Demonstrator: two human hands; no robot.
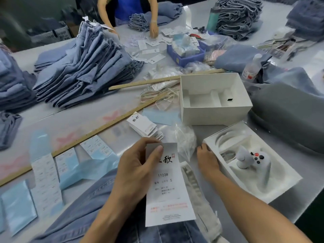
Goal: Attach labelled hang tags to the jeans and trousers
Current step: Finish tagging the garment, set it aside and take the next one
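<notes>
Grey and smooth, the work table fills nearly the whole view, with a tall heap of folded blue jeans on its far left part and another stack of denim at the far right. A second person in a blue top stands at the far edge, one hand down among loose tags. Closest to the camera, a pair of jeans lies spread across the near edge under both forearms. Right of centre sits an empty white box, and nearer, at the right, a white moulded tray holds a white game controller. A long wooden ruler runs diagonally across the left half, with strips of printed labels on pale blue backing lying beside it. The left hand pinches the top of a white hang tag printed "1103#" and "S", thumb on its face, holding it above the near jeans. The right hand holds nothing; it rests flat on the table against the tray's near corner, next to a small clear plastic bag. Just beyond the held tag lies a small pile of matching tags.
</notes>
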